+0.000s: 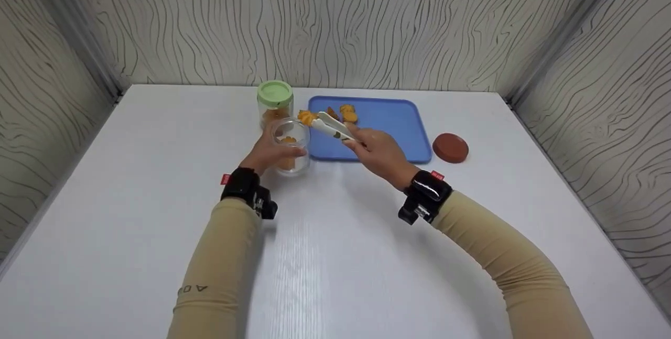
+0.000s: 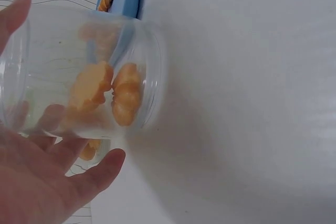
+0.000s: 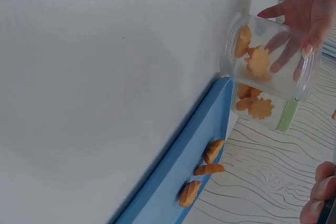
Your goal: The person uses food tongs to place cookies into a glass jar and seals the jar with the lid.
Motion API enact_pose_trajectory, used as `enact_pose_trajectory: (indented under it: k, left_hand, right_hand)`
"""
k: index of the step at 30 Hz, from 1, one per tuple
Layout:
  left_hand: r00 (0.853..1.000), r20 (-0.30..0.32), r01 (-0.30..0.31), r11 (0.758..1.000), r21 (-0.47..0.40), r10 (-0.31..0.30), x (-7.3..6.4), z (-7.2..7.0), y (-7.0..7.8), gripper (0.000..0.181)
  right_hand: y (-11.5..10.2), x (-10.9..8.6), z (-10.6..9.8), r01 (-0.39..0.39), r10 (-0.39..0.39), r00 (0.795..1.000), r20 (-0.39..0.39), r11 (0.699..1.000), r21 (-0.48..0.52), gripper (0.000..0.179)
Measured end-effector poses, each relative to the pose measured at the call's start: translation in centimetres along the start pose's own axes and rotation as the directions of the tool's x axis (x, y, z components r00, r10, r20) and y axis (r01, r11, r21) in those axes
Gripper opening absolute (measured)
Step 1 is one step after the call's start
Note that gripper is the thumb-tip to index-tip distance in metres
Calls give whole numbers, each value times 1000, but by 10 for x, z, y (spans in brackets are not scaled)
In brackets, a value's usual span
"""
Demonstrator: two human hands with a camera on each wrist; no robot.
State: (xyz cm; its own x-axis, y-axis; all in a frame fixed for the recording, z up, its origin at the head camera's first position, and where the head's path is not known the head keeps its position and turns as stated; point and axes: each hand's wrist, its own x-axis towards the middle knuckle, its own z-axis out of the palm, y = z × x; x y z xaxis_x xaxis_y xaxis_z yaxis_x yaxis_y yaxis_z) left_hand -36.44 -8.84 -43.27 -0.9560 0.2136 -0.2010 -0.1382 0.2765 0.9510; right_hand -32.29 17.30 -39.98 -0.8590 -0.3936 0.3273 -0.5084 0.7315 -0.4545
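My left hand grips a clear plastic jar around its side, the thumb across the front. Inside, flower-shaped and ridged cookies lie at the bottom, seen through the wall in both wrist views. With my right hand I hold white tongs that pinch an orange-brown cookie. That cookie is up beside the jar's open mouth, at its upper right in the head view. In the right wrist view only some right fingertips show at the edge.
A blue tray lies right of the jar, with several cookies at its left end. Behind the left hand stands another jar with a green lid, cookies inside. A reddish-brown round lid lies right of the tray.
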Motion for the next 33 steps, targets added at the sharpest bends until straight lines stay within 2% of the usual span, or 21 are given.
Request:
enact_pose_trajectory:
  k: [8,12,21,26,33]
  left_hand:
    - [999,-15,45,999,8,-45,1,1,-1,104]
    - [998,-20,60,998,-1,-60,3,3,-2,105]
    - [999,-26,39,998,-41,-40,1,2,-4,104]
    - [999,-46,3,999,-37,-4,-2,2,-3,100]
    - [999,-53,0,1000,-29,-1,-3,4,0,101]
  right_hand:
    - [-15,7,9,4,-4,998,63,1000,5,49]
    - [-17,8,11,-12,12,998,68,1000,0,49]
    - [-20,13,20,15,-13,997,70,999,-28,47]
    - [-21,15,26,46,-41,995,86,998,-53,48]
    - [-22,15,29,61,-55,994,94,996,-57,48]
